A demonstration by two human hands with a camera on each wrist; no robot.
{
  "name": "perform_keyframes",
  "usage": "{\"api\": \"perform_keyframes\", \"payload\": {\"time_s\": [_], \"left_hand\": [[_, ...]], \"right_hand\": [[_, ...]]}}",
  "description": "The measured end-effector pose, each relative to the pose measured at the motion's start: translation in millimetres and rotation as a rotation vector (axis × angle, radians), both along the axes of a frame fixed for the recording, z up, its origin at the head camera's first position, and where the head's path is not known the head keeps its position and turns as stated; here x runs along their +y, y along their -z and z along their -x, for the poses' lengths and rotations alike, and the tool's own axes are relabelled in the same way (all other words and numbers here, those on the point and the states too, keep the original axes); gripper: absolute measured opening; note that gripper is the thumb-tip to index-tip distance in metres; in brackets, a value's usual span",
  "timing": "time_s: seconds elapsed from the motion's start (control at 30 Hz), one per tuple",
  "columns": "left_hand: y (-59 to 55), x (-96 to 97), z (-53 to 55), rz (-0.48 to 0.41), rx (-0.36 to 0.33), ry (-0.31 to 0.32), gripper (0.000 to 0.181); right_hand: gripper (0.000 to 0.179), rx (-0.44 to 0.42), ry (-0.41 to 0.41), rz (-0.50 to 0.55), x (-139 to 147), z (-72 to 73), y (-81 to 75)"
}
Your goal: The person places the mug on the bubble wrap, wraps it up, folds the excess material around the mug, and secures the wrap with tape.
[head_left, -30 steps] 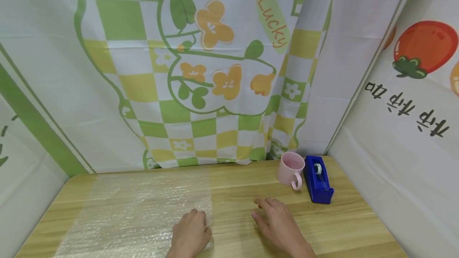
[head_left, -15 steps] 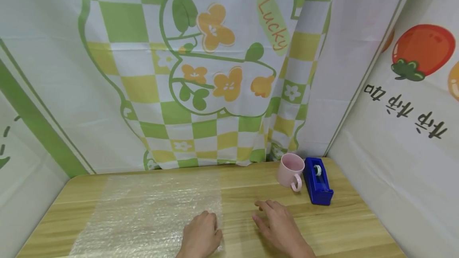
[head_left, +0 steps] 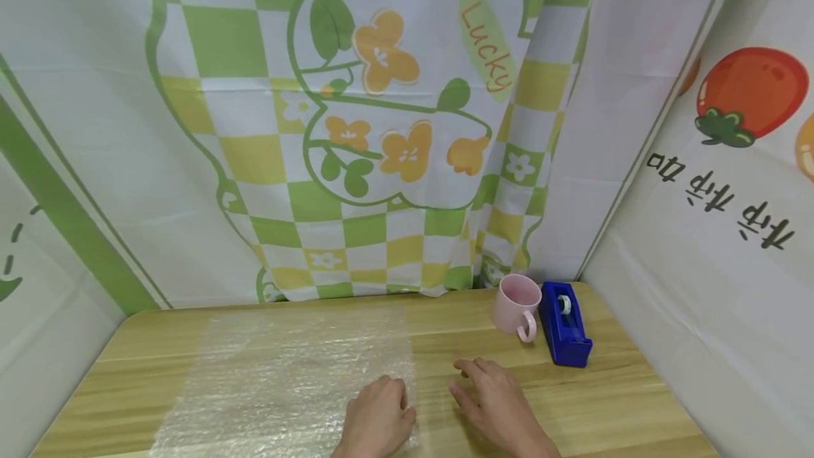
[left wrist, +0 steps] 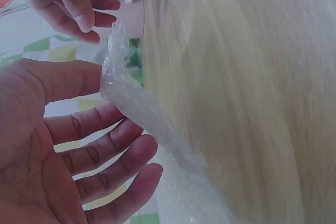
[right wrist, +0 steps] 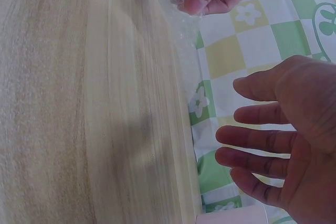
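Observation:
A sheet of clear bubble wrap (head_left: 273, 366) lies over the left and middle of the wooden table (head_left: 610, 408). My left hand (head_left: 378, 415) pinches the sheet's right edge between thumb and forefinger; in the left wrist view that edge of bubble wrap (left wrist: 152, 114) is lifted and creased at the pinch. My right hand (head_left: 502, 405) hovers to the right of the sheet, fingers loosely bent and apart. Nothing lies in the right hand (right wrist: 278, 135) in the right wrist view.
A pink mug (head_left: 516, 304) stands at the back right of the table, handle towards me. Right beside it sits a blue tape dispenser (head_left: 564, 324) with a small roll. Behind the table hangs a green and white checked curtain (head_left: 362, 232); a printed white cloth (head_left: 712, 316) borders the right.
My left hand has moved to the right, drawing the bubble wrap along with it across the table. The right hand has stayed nearly in place.

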State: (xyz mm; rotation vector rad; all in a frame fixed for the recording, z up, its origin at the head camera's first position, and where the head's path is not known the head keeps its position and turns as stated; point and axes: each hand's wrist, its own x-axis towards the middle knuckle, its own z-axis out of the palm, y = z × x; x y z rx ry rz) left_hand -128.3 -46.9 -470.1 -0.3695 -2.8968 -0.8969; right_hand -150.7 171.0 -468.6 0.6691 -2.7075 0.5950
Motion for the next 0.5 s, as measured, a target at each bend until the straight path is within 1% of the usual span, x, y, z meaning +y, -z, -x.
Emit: {"api": "perform_keyframes", "payload": {"time_s": [0.17,0.27,0.5], "left_hand": [[1.3,8.3,-0.2,0.004,0.021,0.010,0.021],[2.4,12.8,-0.3,0.014,0.040,0.012,0.022],[4.4,21.8,-0.1,0.019,0.045,0.031,0.021]], "right_hand": [[0.018,-0.013,0.005,0.017,2.3,0.8,0.4],[0.014,-0.045,0.011,0.030,4.0,1.2,0.0],[0.010,-0.105,0.017,0.053,9.5,1.5,-0.8]]}}
